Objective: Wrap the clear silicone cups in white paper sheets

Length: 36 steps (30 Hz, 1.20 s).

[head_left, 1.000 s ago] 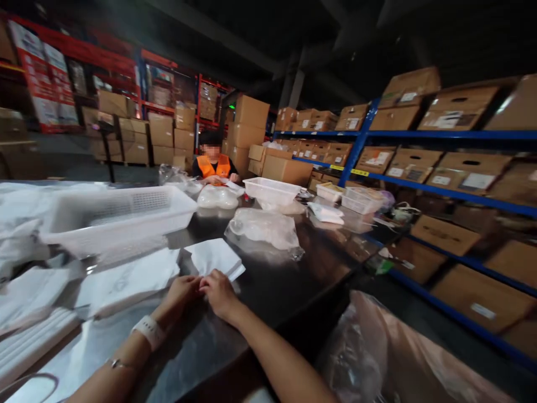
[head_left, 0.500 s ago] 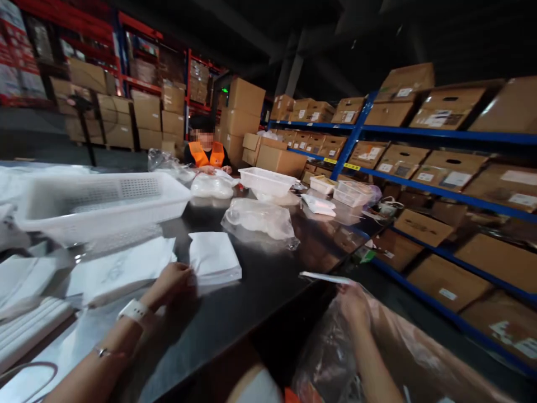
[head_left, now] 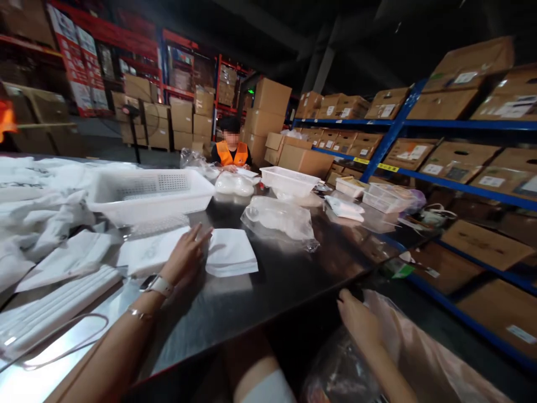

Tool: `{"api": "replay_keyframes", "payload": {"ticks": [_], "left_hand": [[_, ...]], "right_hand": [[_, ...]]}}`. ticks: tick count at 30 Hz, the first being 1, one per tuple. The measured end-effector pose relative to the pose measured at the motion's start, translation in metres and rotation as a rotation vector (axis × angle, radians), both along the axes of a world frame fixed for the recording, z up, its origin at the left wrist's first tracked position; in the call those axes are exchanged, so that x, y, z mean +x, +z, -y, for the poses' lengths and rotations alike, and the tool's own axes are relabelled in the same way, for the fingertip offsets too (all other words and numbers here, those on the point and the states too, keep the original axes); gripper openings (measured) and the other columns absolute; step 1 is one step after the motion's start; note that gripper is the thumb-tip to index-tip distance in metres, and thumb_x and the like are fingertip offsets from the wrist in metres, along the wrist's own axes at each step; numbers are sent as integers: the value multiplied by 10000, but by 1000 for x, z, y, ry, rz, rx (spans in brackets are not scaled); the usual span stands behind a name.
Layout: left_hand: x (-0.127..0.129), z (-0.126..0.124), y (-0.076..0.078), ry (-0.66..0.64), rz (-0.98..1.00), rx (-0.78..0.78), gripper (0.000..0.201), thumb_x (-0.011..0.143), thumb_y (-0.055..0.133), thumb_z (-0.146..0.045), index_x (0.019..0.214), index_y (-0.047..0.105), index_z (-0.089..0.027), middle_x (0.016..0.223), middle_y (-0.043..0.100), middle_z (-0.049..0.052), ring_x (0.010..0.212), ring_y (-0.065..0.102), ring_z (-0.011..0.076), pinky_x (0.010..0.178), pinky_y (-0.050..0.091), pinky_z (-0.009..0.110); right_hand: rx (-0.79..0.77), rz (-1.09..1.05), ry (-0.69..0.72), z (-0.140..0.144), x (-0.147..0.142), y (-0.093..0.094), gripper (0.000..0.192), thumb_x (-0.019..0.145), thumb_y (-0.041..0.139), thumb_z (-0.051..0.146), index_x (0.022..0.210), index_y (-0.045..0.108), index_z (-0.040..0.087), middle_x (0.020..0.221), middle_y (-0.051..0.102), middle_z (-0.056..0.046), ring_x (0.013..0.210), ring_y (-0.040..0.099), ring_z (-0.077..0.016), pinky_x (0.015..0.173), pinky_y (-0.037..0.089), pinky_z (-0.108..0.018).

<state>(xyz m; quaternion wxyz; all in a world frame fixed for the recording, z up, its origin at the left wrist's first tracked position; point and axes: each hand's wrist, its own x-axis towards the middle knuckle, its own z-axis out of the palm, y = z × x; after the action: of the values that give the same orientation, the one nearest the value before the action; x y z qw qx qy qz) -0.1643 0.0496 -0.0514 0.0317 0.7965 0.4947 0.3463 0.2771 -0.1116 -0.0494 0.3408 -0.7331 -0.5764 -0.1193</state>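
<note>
My left hand, wearing a watch, reaches over the table with its fingers spread. Its fingertips lie between a white folded packet with faint print and a small stack of white folded sheets or bags. My right hand is past the table's front edge, above a box lined with clear plastic. Its fingers are slightly bent and loose, and I see nothing held in them. A clear plastic bag with rounded translucent items lies beyond the stack.
A white basket stands at the left behind heaped white bags. Another white basket sits farther back. Across the table is a person in an orange vest. Blue shelving with cartons runs along the right.
The flat white item in my right hand has left it and is out of sight. My left hand has opened from a pinch at the stack's edge. The view has swung left.
</note>
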Motion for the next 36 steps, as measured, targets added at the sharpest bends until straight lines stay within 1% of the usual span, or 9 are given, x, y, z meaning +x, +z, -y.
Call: {"api": "replay_keyframes", "payload": {"ticks": [4,9,15,19,24,27,29,31,36], "left_hand": [[15,-3,-7,-175,-281,37,613,767,468,15,1317,548,-245,1516,347,119,1400,303,301,1146,205,553],[19,-7,-5,-286,-352,87,376,874,491,-86,1176,658,-235,1423,486,113,1362,382,282,1143,249,540],[19,-5,-6,-348,-369,-79,380,829,467,-28,1106,678,-180,1385,530,118,1345,407,278,1158,223,503],[20,-1,-6,-367,-327,-207,428,753,424,25,1051,677,-151,1380,534,126,1341,412,275,1149,213,527],[23,0,-10,-354,-163,-339,538,713,400,49,1128,630,-205,1409,511,103,1371,367,278,1120,29,653],[26,0,-13,-339,-4,-370,349,815,478,-89,1103,642,-197,1360,560,115,1354,389,298,1123,1,635],[29,0,-15,-321,124,-378,220,874,496,-238,972,684,-181,1251,642,114,1310,442,313,1142,74,588],[34,1,-16,-289,267,-372,304,908,448,-346,876,693,-170,1110,705,105,1210,537,305,1125,233,514],[50,8,-14,-212,578,-311,454,897,405,-521,907,663,-147,948,720,108,908,656,239,830,515,346]], "right_hand": [[-127,242,264,-85,-68,-1,181,815,561,159,985,615,188,989,682,-121,931,657,-269,746,525,-374],[-128,529,803,-160,-131,-11,589,807,543,97,1381,428,159,1420,468,-157,1346,392,-276,1097,354,-496],[25,725,1147,-205,-143,-26,390,894,487,124,1277,562,145,1374,520,-170,1362,367,-266,1114,322,-511],[-63,728,1324,-216,-146,-24,395,830,559,105,1221,609,132,1321,563,-188,1341,393,-290,1113,299,-537],[-324,171,1376,-214,-145,-23,362,788,598,121,1133,675,198,1310,576,-129,1296,460,-264,1159,171,-534],[-320,-26,1327,-212,-144,-28,274,837,585,261,1072,706,189,1266,612,-121,1269,494,-267,1136,236,-522],[-293,-205,1261,-211,-143,-33,315,838,580,378,1021,726,166,1174,670,-131,1207,555,-285,1076,352,-507],[-259,-388,1176,-212,-142,-37,362,826,573,455,964,739,165,1045,724,-123,1078,640,-296,970,466,-491],[-168,-672,1012,-216,-142,-42,455,817,517,572,849,724,169,847,740,-102,803,689,-274,763,549,-449]]}}
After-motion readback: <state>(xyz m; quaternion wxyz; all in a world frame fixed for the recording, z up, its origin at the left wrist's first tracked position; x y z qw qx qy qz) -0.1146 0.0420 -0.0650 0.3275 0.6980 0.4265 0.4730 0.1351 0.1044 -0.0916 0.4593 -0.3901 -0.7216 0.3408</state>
